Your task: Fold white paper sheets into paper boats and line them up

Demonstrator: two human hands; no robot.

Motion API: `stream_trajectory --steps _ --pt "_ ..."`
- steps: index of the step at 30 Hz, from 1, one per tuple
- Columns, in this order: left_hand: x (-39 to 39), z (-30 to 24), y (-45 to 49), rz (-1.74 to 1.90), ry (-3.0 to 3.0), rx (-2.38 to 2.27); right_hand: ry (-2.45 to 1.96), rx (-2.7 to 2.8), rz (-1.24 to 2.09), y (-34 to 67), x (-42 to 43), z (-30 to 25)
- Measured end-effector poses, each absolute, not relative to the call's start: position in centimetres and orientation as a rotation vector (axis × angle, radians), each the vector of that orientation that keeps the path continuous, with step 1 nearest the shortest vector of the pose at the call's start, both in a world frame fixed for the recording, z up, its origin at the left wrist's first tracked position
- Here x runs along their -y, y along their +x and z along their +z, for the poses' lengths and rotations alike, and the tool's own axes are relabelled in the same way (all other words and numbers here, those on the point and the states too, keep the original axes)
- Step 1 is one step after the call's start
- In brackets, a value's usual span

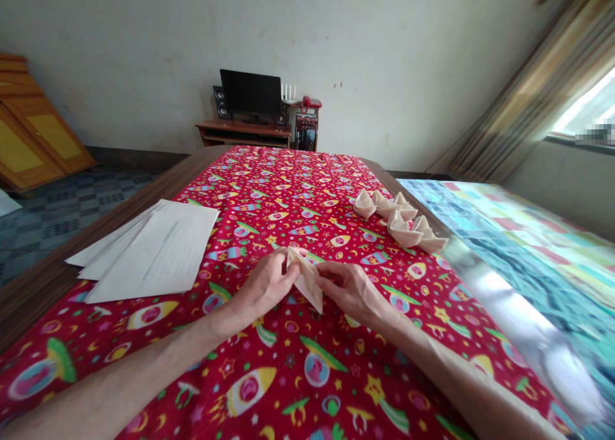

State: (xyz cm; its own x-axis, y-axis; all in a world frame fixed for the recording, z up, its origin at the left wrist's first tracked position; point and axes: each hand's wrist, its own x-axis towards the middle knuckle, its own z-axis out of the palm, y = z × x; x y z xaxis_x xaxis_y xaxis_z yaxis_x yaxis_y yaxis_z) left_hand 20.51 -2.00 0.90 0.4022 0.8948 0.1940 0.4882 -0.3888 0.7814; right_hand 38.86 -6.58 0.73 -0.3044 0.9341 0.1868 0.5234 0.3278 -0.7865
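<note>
Between my two hands is a small piece of folded paper [307, 281], cream-coloured and pointed at its lower end, held just above the red cloth. My left hand [270, 278] pinches its upper left side with thumb and fingers. On the other side, my right hand [348, 287] grips its right edge between thumb and fingertips. Several folded paper boats [406, 227] stand in a cluster on the cloth at the right. To the left, a fanned stack of paper sheets [158, 251] lies flat, with faint print showing on the top one.
A red patterned cloth [288, 363] covers most of the long table, whose dark wooden edge [43, 302] shows at the left. Beyond its far end stands a desk with a monitor [250, 95] and a red telephone [310, 103]. A bed [542, 254] lies along the right.
</note>
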Motion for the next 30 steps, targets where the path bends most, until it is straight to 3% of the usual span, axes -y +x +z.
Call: stream_trajectory --steps 10,20,30 --pt "2.6 0.1 21.4 0.791 2.018 -1.019 -1.500 1.972 0.386 38.0 7.0 0.6" --pt "2.7 0.7 21.6 0.722 1.591 -0.840 -1.533 1.875 0.336 38.6 6.6 -0.2" --pt "2.7 0.9 21.0 0.722 1.688 -0.879 -1.382 1.889 0.250 38.5 7.4 0.7"
